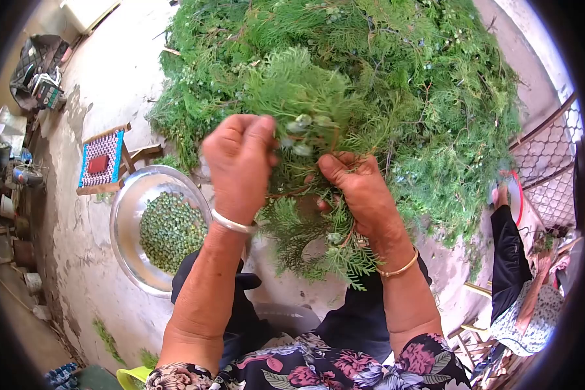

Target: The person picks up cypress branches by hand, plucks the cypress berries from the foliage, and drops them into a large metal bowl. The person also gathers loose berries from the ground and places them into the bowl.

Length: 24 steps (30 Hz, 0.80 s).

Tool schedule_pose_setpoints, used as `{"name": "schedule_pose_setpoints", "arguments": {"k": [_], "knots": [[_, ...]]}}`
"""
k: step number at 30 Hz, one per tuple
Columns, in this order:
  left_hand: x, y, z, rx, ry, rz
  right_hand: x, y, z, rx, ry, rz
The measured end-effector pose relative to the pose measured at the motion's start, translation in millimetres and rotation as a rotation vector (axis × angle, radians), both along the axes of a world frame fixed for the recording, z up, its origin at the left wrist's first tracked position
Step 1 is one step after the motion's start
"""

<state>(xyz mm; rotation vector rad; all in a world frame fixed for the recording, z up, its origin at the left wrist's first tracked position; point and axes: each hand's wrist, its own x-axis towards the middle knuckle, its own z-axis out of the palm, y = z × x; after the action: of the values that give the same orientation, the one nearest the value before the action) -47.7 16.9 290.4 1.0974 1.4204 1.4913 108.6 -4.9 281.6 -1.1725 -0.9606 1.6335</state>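
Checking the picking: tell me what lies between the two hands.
In the head view, a leafy sprig with pale berries, held by left hand and right hand.

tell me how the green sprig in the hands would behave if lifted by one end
Probably floppy: the sprig hangs in feathery fronds below the right hand and spreads above the left hand. Likely light for its bulk, being thin leafy twigs. Its small pale cones may drop off if shaken.

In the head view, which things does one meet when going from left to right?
Woven stool → metal bowl of green seeds → left hand → right hand (both grip one green sprig) → another person in black.
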Motion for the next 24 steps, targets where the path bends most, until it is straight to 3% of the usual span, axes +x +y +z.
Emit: {"name": "schedule_pose_setpoints", "arguments": {"k": [1, 2, 4, 6, 9, 14, 17, 18, 21, 22, 24], "knots": [[-13.0, 2.7, 0.8, -0.073, -0.177, -0.018, 2.7, -0.1, -1.1, 0.026, 0.013, 0.016], [-36.0, 11.1, -7.9, -0.075, -0.175, -0.019, 5.7, -1.1, -0.2, 0.025, 0.014, 0.015], [-72.7, 28.8, -23.7, -0.05, -1.002, -0.396, 11.5, -3.2, 5.1, -0.027, 0.037, -0.032], [-74.6, 29.6, -28.2, -0.018, -1.014, -0.417, 11.9, -3.5, 7.8, -0.02, 0.035, -0.044], [-47.4, 11.7, -1.8, -0.039, -0.81, -0.364, 9.5, -4.4, 11.1, -0.031, 0.01, -0.088], [-31.3, 6.1, 6.7, 0.041, -0.714, -0.42, 8.8, -4.3, -7.8, 0.026, -0.108, -0.055], [-10.7, 1.1, 6.8, 0.087, -0.036, -0.338, 3.7, -5.1, -10.9, 0.091, -0.171, -0.016], [-6.1, 1.7, 3.4, 0.087, -0.036, -0.335, -0.3, -6.4, -7.9, 0.072, -0.135, -0.049], [-0.6, 4.0, -10.3, 0.317, 0.387, -0.312, -4.9, -7.4, -6.7, 0.074, -0.133, -0.048], [-0.5, 2.7, -8.2, 0.316, 0.387, -0.311, -5.7, -7.4, -6.5, 0.099, -0.165, -0.016], [-0.5, -1.0, 2.4, 0.053, 0.07, -0.297, -8.5, -9.8, -3.0, 0.101, -0.189, -0.005]]}}
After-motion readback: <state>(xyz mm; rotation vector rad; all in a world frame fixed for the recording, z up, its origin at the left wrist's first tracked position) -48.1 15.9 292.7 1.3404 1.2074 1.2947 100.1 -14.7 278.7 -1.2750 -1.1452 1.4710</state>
